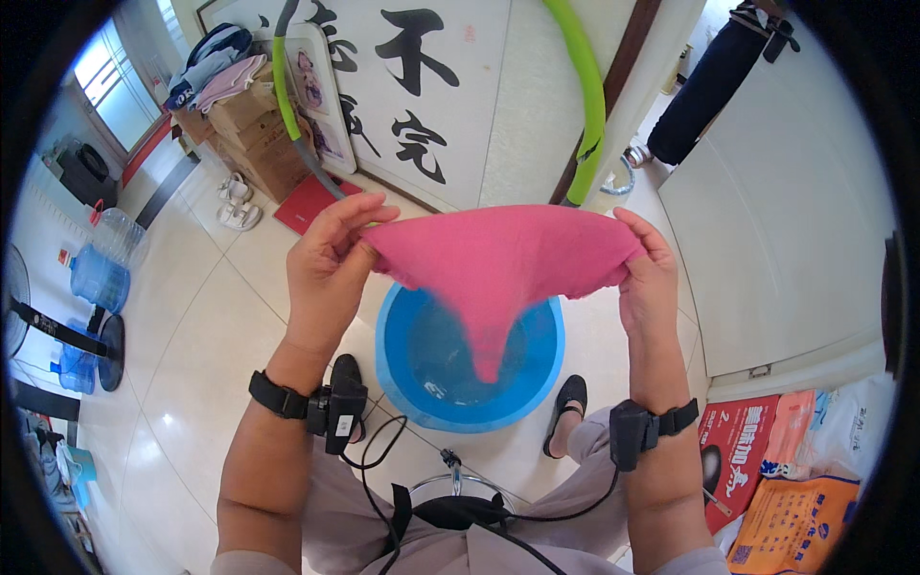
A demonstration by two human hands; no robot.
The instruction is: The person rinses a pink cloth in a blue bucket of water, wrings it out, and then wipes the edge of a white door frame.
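Observation:
Stretched between my two hands is a pair of pink underpants, held up by the two sides of its waist. My left hand pinches one side and my right hand pinches the other. The narrow crotch part hangs down in the middle. Below the cloth, a round blue plastic basin stands on the floor between my feet and holds water. The garment hides the basin's far rim. Whether the hanging cloth touches the water cannot be told.
Green-and-grey hoop pieces stand beyond, before a framed calligraphy panel. Cardboard boxes with clothes on top are at the far left. Large water bottles and a fan line the left. A white door and bags are at right.

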